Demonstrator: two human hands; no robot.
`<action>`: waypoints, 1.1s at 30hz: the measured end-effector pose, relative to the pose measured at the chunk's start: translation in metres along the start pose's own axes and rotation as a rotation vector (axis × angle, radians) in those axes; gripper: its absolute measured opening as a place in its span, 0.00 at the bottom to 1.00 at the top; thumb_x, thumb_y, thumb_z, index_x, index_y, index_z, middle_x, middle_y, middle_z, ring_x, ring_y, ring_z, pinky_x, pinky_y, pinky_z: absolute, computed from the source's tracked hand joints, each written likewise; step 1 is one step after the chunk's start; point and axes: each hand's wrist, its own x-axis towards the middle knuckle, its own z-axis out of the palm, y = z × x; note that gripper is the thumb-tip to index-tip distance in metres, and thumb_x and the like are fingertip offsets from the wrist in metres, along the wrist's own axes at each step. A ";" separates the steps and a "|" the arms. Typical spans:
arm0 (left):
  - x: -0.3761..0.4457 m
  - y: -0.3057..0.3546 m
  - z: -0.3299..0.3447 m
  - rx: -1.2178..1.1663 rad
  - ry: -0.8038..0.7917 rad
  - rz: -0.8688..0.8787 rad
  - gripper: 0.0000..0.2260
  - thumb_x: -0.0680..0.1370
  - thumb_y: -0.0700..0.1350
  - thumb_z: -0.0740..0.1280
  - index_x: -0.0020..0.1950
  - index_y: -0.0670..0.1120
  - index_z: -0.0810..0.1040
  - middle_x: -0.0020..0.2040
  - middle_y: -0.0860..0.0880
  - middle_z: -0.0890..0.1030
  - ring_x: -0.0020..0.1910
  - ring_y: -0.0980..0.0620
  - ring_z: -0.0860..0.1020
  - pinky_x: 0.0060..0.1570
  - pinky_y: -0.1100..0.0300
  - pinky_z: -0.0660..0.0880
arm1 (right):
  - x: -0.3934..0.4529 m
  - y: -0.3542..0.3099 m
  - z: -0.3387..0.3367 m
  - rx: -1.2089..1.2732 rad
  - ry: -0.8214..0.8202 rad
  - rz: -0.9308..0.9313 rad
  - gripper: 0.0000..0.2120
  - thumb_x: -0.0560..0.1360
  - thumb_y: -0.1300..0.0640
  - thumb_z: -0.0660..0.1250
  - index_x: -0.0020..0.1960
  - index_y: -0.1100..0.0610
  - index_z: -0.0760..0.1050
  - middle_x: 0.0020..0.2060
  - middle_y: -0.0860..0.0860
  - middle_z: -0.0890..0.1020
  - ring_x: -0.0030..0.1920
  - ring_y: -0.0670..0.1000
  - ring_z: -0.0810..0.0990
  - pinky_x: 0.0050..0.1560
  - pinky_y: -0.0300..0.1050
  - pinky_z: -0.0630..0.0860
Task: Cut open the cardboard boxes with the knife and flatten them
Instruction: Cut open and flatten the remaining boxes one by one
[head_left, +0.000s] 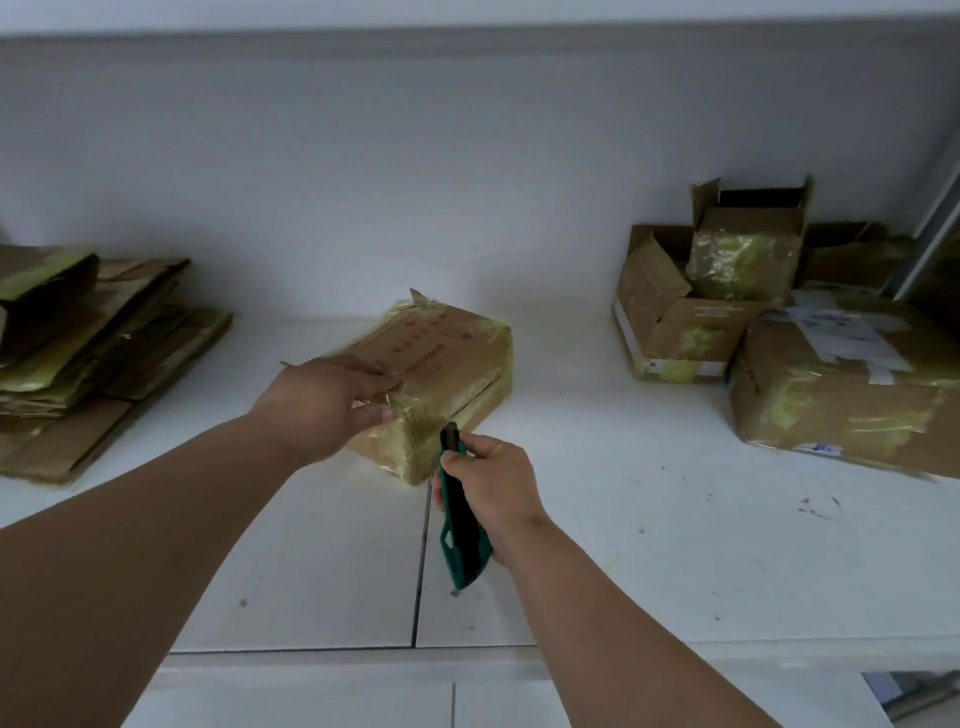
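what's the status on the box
Left hand holds taped box. Right hand grips knife, tip at box's near edge. Box still sealed. Nothing in the way.

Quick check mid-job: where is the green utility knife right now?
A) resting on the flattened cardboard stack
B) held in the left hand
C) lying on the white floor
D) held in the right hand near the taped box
D: the right hand grips the green utility knife, its tip beside the taped brown cardboard box that the left hand holds.

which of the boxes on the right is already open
The open box at the back left of that group, flaps up with a bag inside; the taped box in front is sealed.
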 end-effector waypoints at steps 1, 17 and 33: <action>0.000 0.001 0.002 0.003 0.005 -0.003 0.20 0.78 0.61 0.63 0.70 0.62 0.71 0.72 0.60 0.69 0.70 0.56 0.68 0.65 0.57 0.65 | -0.003 0.003 0.002 0.000 -0.011 0.000 0.09 0.78 0.68 0.64 0.55 0.62 0.80 0.31 0.57 0.78 0.26 0.51 0.76 0.29 0.41 0.75; -0.009 0.015 0.005 -0.008 0.049 -0.084 0.19 0.78 0.61 0.63 0.69 0.62 0.73 0.70 0.57 0.72 0.68 0.54 0.70 0.59 0.57 0.69 | -0.031 0.017 0.008 0.012 -0.083 -0.035 0.12 0.77 0.69 0.62 0.48 0.55 0.81 0.32 0.58 0.77 0.27 0.52 0.75 0.31 0.42 0.77; -0.017 0.013 0.002 -0.150 -0.054 -0.129 0.25 0.74 0.61 0.68 0.70 0.59 0.70 0.67 0.53 0.75 0.65 0.48 0.72 0.65 0.53 0.68 | -0.026 0.019 -0.022 -0.704 0.017 -0.426 0.20 0.81 0.54 0.58 0.71 0.41 0.69 0.46 0.48 0.76 0.40 0.43 0.73 0.36 0.31 0.65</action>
